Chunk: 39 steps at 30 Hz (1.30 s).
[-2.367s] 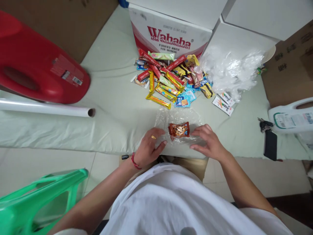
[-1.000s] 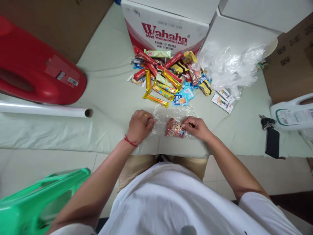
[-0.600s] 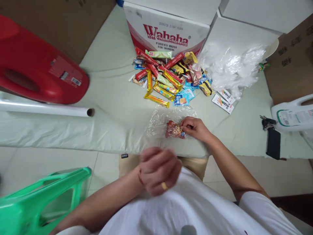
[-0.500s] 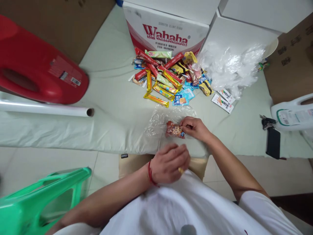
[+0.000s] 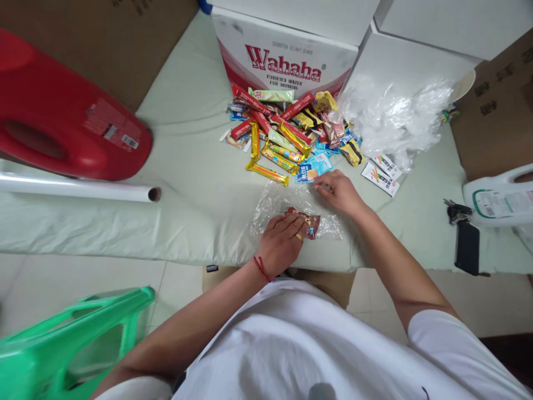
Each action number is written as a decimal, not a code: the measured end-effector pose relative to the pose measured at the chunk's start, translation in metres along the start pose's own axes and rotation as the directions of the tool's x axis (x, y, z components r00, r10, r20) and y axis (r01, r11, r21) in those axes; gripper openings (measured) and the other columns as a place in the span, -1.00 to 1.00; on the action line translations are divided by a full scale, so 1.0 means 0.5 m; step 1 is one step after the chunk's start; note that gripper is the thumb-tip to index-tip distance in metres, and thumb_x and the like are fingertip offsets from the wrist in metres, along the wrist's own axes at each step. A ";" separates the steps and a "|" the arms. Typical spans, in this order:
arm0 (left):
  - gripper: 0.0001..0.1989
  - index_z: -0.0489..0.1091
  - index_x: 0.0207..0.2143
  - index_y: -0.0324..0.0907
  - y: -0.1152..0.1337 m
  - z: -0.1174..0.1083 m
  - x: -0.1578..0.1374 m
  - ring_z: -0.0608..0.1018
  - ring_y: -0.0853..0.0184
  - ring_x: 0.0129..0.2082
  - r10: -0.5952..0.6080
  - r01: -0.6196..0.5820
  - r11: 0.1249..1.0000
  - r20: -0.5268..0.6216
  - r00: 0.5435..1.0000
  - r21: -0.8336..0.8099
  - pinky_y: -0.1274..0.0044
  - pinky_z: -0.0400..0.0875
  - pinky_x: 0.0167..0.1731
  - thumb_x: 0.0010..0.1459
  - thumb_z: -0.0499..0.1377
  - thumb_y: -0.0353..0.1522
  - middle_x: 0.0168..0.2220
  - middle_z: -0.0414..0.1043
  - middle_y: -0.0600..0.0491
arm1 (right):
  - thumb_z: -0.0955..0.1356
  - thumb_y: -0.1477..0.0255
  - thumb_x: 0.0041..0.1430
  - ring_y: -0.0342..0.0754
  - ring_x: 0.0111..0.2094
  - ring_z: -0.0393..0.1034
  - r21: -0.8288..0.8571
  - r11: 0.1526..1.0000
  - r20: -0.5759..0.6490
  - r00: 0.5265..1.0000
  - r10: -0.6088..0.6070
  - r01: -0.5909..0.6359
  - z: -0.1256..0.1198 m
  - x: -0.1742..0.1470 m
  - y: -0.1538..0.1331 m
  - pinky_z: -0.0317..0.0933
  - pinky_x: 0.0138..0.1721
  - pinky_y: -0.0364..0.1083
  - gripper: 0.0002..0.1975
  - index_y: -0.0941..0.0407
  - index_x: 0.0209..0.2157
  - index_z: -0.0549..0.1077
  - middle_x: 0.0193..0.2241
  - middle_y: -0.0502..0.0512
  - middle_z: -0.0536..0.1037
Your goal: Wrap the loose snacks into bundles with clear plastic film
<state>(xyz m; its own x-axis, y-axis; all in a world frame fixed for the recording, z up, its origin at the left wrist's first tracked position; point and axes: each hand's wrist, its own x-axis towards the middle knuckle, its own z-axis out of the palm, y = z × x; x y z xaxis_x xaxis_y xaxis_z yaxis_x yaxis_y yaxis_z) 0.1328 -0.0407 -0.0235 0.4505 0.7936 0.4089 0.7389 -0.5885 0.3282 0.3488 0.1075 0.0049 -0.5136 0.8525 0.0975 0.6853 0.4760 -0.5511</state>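
Note:
My left hand lies with its fingers stretched out over a brown snack packet, covering its left part. That packet rests on a thin clear plastic bag spread near the table's front edge. My right hand is bent over the table, its fingertips at the lower edge of a blue snack packet. Its thumb and forefinger look slightly apart, with nothing visible between them. Behind the blue packet is a pile of wrapped snacks, among them yellow-wrapped bars and red-wrapped bars.
A Wahaba-style white carton printed "Wahaha" stands behind the pile. Crumpled clear bags and white snack packets lie to the right. A red jug and a film roll are left; a white bottle and keys right.
My right hand has let go of the brown packet and moved forward to the blue packet. My left hand has come forward and down onto the brown packet.

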 end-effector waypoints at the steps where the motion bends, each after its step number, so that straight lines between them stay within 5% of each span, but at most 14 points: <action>1: -0.68 0.53 0.11 -0.16 0.001 0.000 0.001 0.59 0.18 0.18 -0.002 0.002 1.000 0.004 1.000 -0.003 0.29 0.34 0.16 0.41 0.09 -0.46 0.15 0.61 -0.07 | 0.34 0.37 0.40 0.10 -0.13 0.38 -0.089 0.996 0.006 1.000 -0.022 0.023 0.006 0.020 0.000 0.21 0.01 0.07 -0.79 0.15 -0.12 0.60 -0.16 0.24 0.62; 4: -0.66 0.53 0.12 -0.15 0.001 0.001 0.004 0.57 0.16 0.20 -0.025 0.025 0.999 0.037 0.999 -0.021 0.27 0.34 0.15 0.40 0.09 -0.47 0.15 0.61 -0.08 | 0.41 0.39 0.33 0.24 0.01 0.31 -0.277 0.961 0.034 0.999 0.030 -0.020 0.030 0.069 -0.008 0.19 0.04 0.17 -0.76 0.14 -0.01 0.58 -0.08 0.32 0.60; 7: -0.63 0.53 0.15 -0.14 0.003 0.001 0.006 0.54 0.12 0.23 -0.043 0.045 0.999 0.080 0.996 -0.026 0.24 0.36 0.14 0.38 0.09 -0.46 0.17 0.58 -0.10 | 0.43 0.46 0.26 0.24 -0.01 0.30 -0.300 0.953 0.107 0.992 0.074 -0.039 0.040 0.096 -0.009 0.18 0.02 0.14 -0.90 0.13 -0.19 0.59 -0.20 0.26 0.61; 12: -0.63 0.52 0.14 -0.16 0.002 -0.001 0.016 0.51 0.13 0.26 -0.018 0.018 1.000 0.097 0.995 0.002 0.26 0.34 0.16 0.38 0.08 -0.46 0.21 0.55 -0.08 | 0.35 0.47 0.28 0.00 -0.22 0.34 -0.014 0.998 0.136 0.989 -0.064 0.067 0.011 0.090 0.009 0.19 -0.06 -0.01 -0.90 0.15 -0.31 0.51 -0.31 0.15 0.55; 16: -0.63 0.54 0.13 -0.12 -0.004 -0.005 0.018 0.49 0.14 0.26 -0.020 0.023 0.999 0.090 0.996 -0.028 0.27 0.33 0.17 0.37 0.09 -0.47 0.20 0.56 -0.06 | 0.32 0.34 0.36 -0.08 -0.36 0.33 0.173 0.984 0.083 0.996 -0.044 0.029 -0.023 0.051 -0.015 0.19 -0.26 -0.10 -0.85 0.11 -0.26 0.44 -0.33 0.07 0.57; 23: -0.73 0.61 -0.01 -0.04 0.005 -0.016 0.010 0.52 0.07 -0.01 -0.141 0.137 0.990 0.096 0.985 0.045 0.23 0.36 -0.06 0.38 0.13 -0.38 -0.06 0.58 -0.13 | 0.26 0.30 0.49 -0.02 -0.09 0.58 0.254 0.949 0.191 0.953 -0.237 0.185 -0.046 -0.060 -0.131 0.36 -0.08 -0.08 -0.82 0.04 -0.19 0.45 -0.01 0.15 0.66; 27: -0.70 0.60 -0.31 -0.15 -0.008 -0.007 0.005 0.53 0.09 -0.10 -0.133 0.135 0.991 0.112 0.985 -0.012 0.26 0.37 -0.14 0.40 0.08 -0.41 -0.26 0.55 -0.14 | 0.22 0.35 0.52 0.01 0.13 0.54 0.158 0.956 0.292 0.913 -0.284 0.247 -0.003 -0.126 -0.151 0.42 -0.01 -0.05 -0.81 0.03 -0.13 0.45 0.12 0.17 0.62; 33: -0.69 0.59 -0.30 -0.15 -0.054 -0.020 -0.016 0.61 0.24 -0.25 -0.089 0.137 0.896 0.132 0.987 -0.423 0.41 0.47 -0.20 0.35 0.04 -0.45 -0.29 0.61 -0.05 | 0.23 0.45 0.51 0.06 0.13 0.56 -0.141 0.946 0.268 0.931 -0.248 0.293 0.076 -0.175 -0.142 0.47 -0.11 -0.01 -0.75 0.03 0.08 0.47 0.33 0.17 0.46; 39: -0.71 0.62 -0.15 -0.15 -0.114 -0.056 0.013 0.62 0.30 -0.30 -0.413 0.413 0.743 0.125 0.902 -0.527 0.48 0.51 -0.20 0.31 0.07 -0.38 -0.28 0.64 0.03 | 0.27 0.60 0.40 0.07 -0.05 0.64 -0.254 0.899 0.326 0.907 -0.267 0.356 0.084 -0.171 -0.140 0.47 -0.25 -0.02 -0.63 0.06 0.15 0.49 0.38 0.15 0.38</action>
<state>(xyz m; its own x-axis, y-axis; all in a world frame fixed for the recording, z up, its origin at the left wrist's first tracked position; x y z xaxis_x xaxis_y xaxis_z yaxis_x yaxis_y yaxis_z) 0.0797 -0.0063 -0.0155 0.1638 0.9783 0.1272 0.4712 -0.1908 0.8611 0.3231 -0.0076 0.0001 -0.8170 0.5756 -0.0348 0.5647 0.7863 -0.2509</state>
